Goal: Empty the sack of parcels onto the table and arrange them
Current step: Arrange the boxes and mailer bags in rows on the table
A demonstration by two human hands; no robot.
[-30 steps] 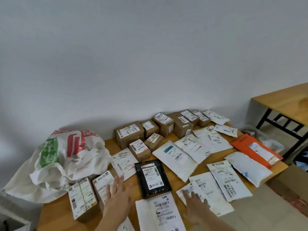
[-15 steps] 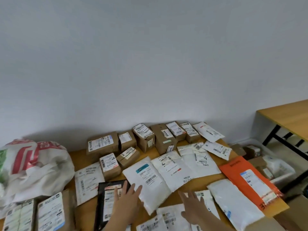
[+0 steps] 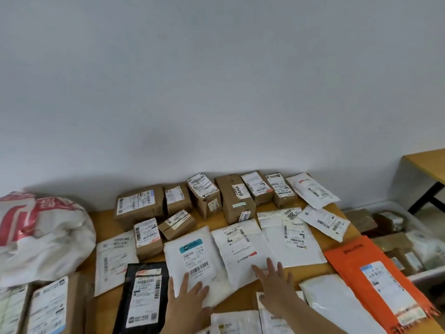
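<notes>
Several parcels lie spread over the wooden table (image 3: 106,220). Brown cardboard boxes (image 3: 234,198) stand in a row at the back by the wall. White mailer bags fill the middle. My left hand (image 3: 186,297) lies flat with spread fingers on the near end of a white bag with a teal label (image 3: 192,256). My right hand (image 3: 274,283) reaches forward, fingers straight, onto the lower edge of the neighbouring white bag (image 3: 240,247). A black mailer (image 3: 144,295) lies left of my left hand. The crumpled white sack with red print (image 3: 41,232) sits at the table's left end.
An orange mailer (image 3: 370,273) and a plain white bag (image 3: 337,302) lie at the right edge. Boxes (image 3: 48,307) sit at the near left. A bin of more parcels (image 3: 397,232) stands on the floor to the right, beside another wooden table (image 3: 426,165).
The view has swung right, so the sack slid to the left edge. Both hands moved from the near parcels forward onto the two white bags in the middle.
</notes>
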